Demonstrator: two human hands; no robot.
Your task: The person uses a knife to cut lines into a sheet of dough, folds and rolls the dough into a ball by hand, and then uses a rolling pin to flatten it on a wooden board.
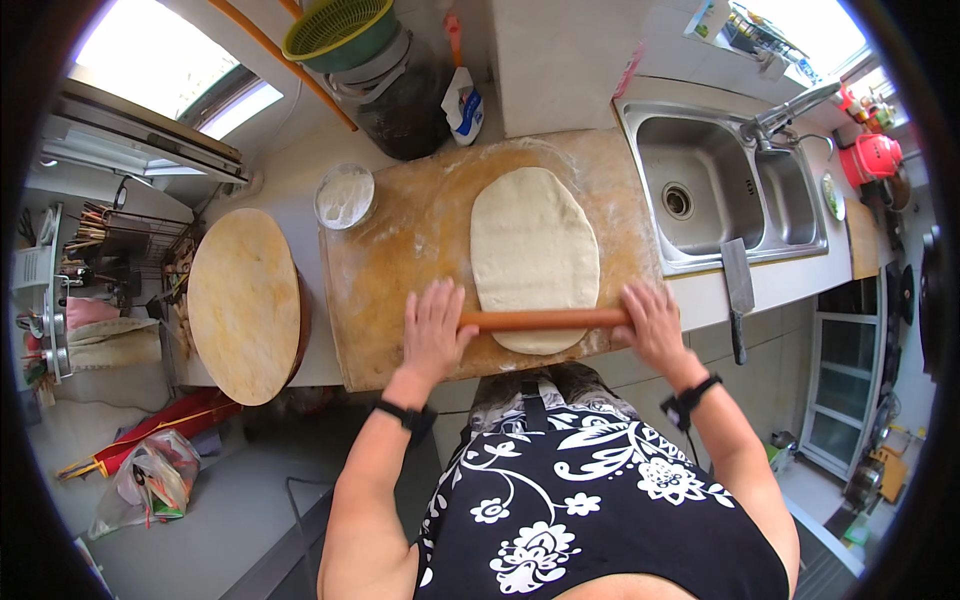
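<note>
A wooden rolling pin (544, 320) lies crosswise over the near end of a long oval sheet of pale dough (534, 240). My left hand (435, 330) is on the pin's left end, its fingers stretched forward over the board. On the other end rests my right hand (654, 322), fingers also extended. Each hand hides its tip of the pin. Under the dough is a floured wooden board (397, 285), with the dough on its right half. A clear bowl of white flour (345, 196) stands at the board's far left corner.
Left of the board is a thick round chopping block (244, 307). To the right are a double steel sink (697, 180) and a cleaver (738, 289), whose handle juts past the counter edge. Behind the board stand a dark bucket (401, 105) topped by a green colander (341, 34) and a bag (463, 109).
</note>
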